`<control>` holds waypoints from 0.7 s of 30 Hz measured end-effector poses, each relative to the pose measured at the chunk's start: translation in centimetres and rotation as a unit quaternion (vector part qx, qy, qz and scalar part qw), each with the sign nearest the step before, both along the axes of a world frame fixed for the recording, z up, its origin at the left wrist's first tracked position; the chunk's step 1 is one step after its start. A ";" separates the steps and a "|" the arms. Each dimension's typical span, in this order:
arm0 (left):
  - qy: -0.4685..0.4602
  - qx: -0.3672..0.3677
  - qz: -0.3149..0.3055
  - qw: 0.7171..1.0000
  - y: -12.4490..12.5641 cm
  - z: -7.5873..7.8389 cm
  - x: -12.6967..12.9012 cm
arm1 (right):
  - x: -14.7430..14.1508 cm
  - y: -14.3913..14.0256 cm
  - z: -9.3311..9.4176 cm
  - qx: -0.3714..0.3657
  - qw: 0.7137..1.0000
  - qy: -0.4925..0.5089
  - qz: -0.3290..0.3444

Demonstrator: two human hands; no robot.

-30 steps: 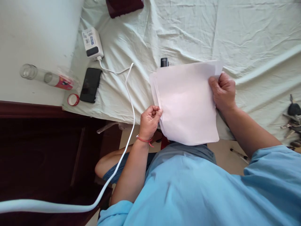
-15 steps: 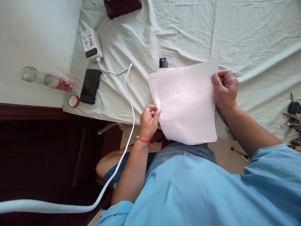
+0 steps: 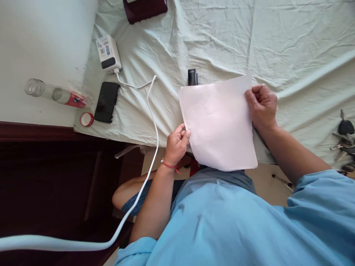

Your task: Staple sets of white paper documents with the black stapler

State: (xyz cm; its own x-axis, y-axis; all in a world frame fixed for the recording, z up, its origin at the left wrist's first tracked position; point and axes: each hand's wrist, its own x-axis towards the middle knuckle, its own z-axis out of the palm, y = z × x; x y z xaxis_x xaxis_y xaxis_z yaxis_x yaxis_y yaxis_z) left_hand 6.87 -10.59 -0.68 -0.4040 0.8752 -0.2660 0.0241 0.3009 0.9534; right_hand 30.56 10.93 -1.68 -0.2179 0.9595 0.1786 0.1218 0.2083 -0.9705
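Note:
A stack of white paper sheets (image 3: 219, 125) is held up between my two hands, over the near edge of the table. My left hand (image 3: 178, 142) pinches its left edge, thumb on top. At the upper right side, my right hand (image 3: 262, 105) grips the sheets with curled fingers. The top sheet looks blank, and thin edges of other sheets show along the left. Just past the paper's far edge lies a black object (image 3: 192, 77), partly covered by the sheets, so its kind is unclear.
A pale green cloth (image 3: 222, 37) covers the table. On the left are a white power bank (image 3: 108, 53) with a white cable (image 3: 155, 129), a black phone (image 3: 106, 101), a glass bottle (image 3: 55, 94) and a red cap (image 3: 87, 119). Keys (image 3: 345, 127) lie at right.
The sheets have come closer into line at the left edge, where the under-sheets stuck out more before. My right hand has moved slightly left and down with the paper.

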 end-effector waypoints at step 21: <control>0.003 0.069 0.053 0.996 -0.5 -0.7 0.4 | 0.4 0.5 -1.8 0.064 0.995 -0.075 0.000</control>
State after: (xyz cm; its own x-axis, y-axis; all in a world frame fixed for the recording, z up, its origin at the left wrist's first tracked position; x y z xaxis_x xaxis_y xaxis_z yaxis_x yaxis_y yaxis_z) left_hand 7.26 -11.08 -1.40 -0.4973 0.8558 -0.1427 0.0049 0.1673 0.9859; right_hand 30.94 11.38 -3.48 -0.2506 0.9312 0.2649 0.2635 0.3289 -0.9069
